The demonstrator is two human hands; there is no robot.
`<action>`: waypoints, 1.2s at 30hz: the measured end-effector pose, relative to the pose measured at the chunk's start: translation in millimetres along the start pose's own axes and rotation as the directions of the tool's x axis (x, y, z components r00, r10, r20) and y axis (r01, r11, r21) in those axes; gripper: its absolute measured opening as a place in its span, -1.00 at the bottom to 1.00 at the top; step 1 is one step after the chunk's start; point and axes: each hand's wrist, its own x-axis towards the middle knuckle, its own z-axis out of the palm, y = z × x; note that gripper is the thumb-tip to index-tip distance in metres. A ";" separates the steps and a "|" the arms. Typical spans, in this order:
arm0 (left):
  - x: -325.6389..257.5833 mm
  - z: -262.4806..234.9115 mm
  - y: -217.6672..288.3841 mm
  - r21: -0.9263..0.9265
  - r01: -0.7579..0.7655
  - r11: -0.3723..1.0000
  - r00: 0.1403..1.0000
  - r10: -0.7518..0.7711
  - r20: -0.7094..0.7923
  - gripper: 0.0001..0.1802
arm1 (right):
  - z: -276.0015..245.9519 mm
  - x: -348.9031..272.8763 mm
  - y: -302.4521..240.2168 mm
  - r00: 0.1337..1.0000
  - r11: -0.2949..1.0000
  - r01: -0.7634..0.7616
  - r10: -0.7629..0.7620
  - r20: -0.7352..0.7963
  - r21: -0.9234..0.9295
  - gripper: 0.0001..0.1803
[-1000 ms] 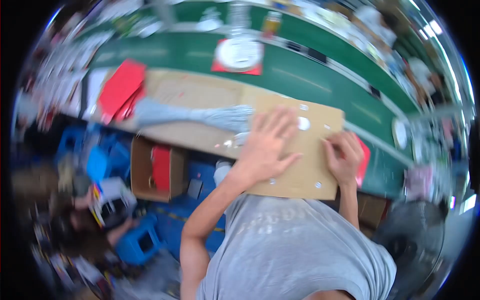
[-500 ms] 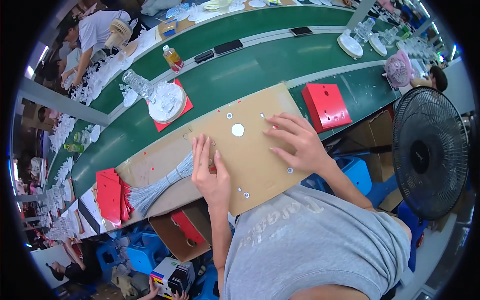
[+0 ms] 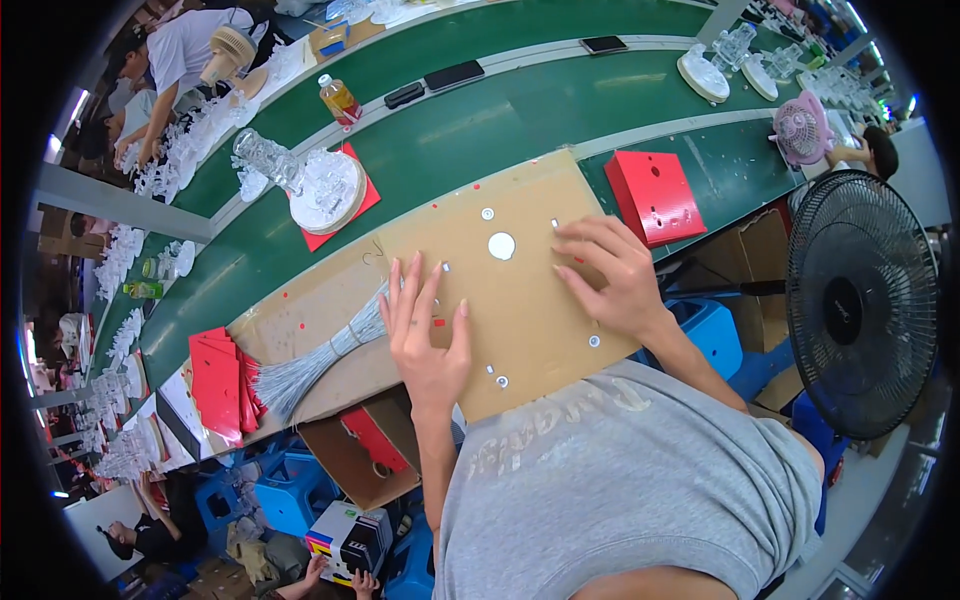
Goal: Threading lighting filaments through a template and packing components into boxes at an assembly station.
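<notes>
A flat brown cardboard sheet (image 3: 520, 320) lies in front of me, its near edge against my grey shirt. It has one large round hole, several small ringed round holes and small slots. My left hand (image 3: 428, 345) rests on its left part, fingers spread. My right hand (image 3: 618, 280) lies on its right part, fingers apart and slightly bent, the fingertips near a small slot. Neither hand grips anything. Just left of my left hand is a tied bundle of thin silvery wires (image 3: 325, 365).
Red folded cards (image 3: 222, 385) are stacked at the left. A red box-shaped piece (image 3: 655, 198) stands at the right. On the green bench, a clear ornament on a white round base (image 3: 328, 190) sits near a bottle (image 3: 340, 100) and a phone (image 3: 453, 75). A black fan (image 3: 845, 305) stands at far right.
The cardboard sheet has slid a little to the right, and my right hand has shifted right with it. My left hand stays at the sheet's left side, with its fingers spread wider.
</notes>
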 end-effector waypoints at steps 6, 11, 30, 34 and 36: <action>-23.7 -7.3 -38.3 -0.177 0.250 0.952 0.923 -0.289 -0.254 -0.64 | -18.0 -15.3 -0.3 0.954 0.980 0.015 -0.074 0.292 0.201 -0.66; -9.3 -22.8 -23.5 0.059 -0.054 0.997 0.994 0.059 -0.096 -0.59 | -11.4 -4.0 -8.0 0.941 0.990 0.058 -0.098 0.324 0.130 -0.62; -13.1 -18.0 14.0 -0.093 -0.154 0.984 0.891 0.179 0.418 -0.04 | -47.5 -4.9 3.5 0.927 0.989 -0.031 -0.026 0.374 0.144 -0.71; -6.6 -16.0 10.6 -0.081 -0.156 0.984 0.904 0.175 0.390 -0.07 | -56.0 -10.0 9.2 0.710 0.943 -0.331 0.231 0.665 0.026 -0.74; -6.3 -13.2 9.7 -0.092 -0.146 0.985 0.909 0.171 0.381 -0.08 | -43.8 -6.3 -2.9 0.964 0.982 -0.163 0.138 0.229 0.094 -0.74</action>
